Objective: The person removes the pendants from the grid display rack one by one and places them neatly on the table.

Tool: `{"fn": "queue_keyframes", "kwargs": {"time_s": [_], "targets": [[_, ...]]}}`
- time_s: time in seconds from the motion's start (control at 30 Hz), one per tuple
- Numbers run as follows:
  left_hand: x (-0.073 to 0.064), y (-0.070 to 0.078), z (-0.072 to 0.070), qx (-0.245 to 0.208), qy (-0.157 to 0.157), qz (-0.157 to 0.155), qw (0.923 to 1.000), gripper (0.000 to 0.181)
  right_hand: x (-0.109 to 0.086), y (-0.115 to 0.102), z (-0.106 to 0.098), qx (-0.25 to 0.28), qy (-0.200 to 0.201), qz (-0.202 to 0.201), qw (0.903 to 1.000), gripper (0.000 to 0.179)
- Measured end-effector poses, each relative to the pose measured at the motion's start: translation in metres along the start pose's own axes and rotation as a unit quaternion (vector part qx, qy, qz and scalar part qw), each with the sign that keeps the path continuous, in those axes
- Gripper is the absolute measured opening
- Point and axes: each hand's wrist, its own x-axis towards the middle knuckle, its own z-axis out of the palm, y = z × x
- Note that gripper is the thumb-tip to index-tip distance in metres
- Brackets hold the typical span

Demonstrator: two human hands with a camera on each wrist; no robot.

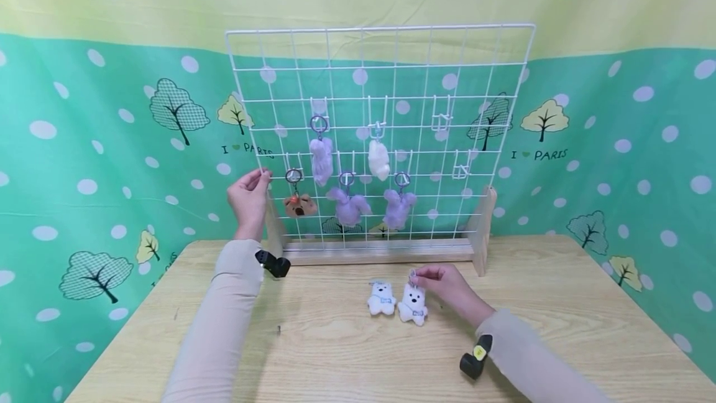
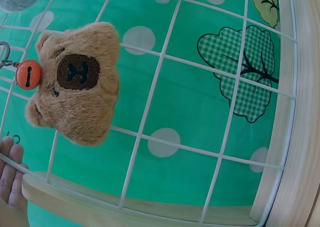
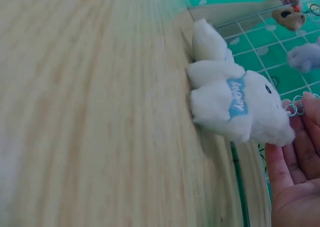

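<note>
My right hand (image 1: 447,288) pinches the ring at the top of a white plush bear keychain (image 1: 413,305). In the right wrist view that bear (image 3: 235,104) stands upright on the table, with a blue lettered patch across its front. A second white plush bear keychain (image 1: 382,299) is just to its left. My left hand (image 1: 248,198) holds the left edge of the white wire grid rack (image 1: 380,28), above its wooden foot. Nearest to that hand hangs a brown plush animal-head keychain (image 2: 85,87) with an orange bell (image 2: 28,75).
Purple plush keychains (image 1: 321,160) and a white one (image 1: 378,159) hang from hooks on the grid. Two hooks (image 1: 442,120) at the right hold nothing. The rack's wooden base (image 1: 380,257) stands at the back of the wooden table (image 1: 330,353), before a green and yellow curtain (image 1: 73,142).
</note>
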Motion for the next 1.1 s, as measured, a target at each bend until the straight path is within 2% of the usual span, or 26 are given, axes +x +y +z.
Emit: {"fn": "queue_keyframes", "kwargs": {"time_s": [0.1, 0.27, 0.37, 0.67, 0.77, 0.87, 0.97, 1.1], "targets": [[-0.001, 0.0, 0.0, 0.0, 0.0, 0.004, 1.0, 0.025, 0.008, 0.005, 0.002, -0.01, 0.007, -0.004, 0.9999, 0.023], [0.0, -0.001, 0.0, 0.005, 0.002, 0.009, 0.9999, 0.025, 0.018, 0.013, 0.005, 0.003, 0.018, -0.001, 0.9998, 0.018], [0.001, -0.002, 0.0, 0.005, 0.003, 0.007, 1.0, 0.024, 0.022, 0.016, 0.006, 0.03, 0.019, 0.007, 0.9993, 0.017], [0.003, -0.004, 0.0, 0.01, 0.006, 0.006, 0.9999, 0.024, 0.026, 0.021, 0.008, 0.034, 0.026, 0.01, 0.9991, 0.017], [0.003, -0.004, 0.001, 0.007, 0.003, 0.004, 1.0, 0.024, 0.023, 0.015, 0.005, 0.045, 0.023, 0.012, 0.9987, 0.018], [0.002, -0.003, 0.001, 0.005, 0.002, 0.003, 1.0, 0.024, 0.022, 0.003, -0.001, 0.033, 0.021, -0.005, 0.9992, 0.021], [0.001, -0.002, 0.001, 0.007, 0.001, 0.0, 1.0, 0.025, 0.023, -0.014, -0.007, 0.009, 0.027, -0.028, 0.9992, 0.025], [0.0, -0.001, 0.0, 0.01, -0.001, -0.004, 0.9999, 0.027, 0.021, -0.045, -0.014, 0.004, 0.042, -0.05, 0.9978, 0.031]]}}
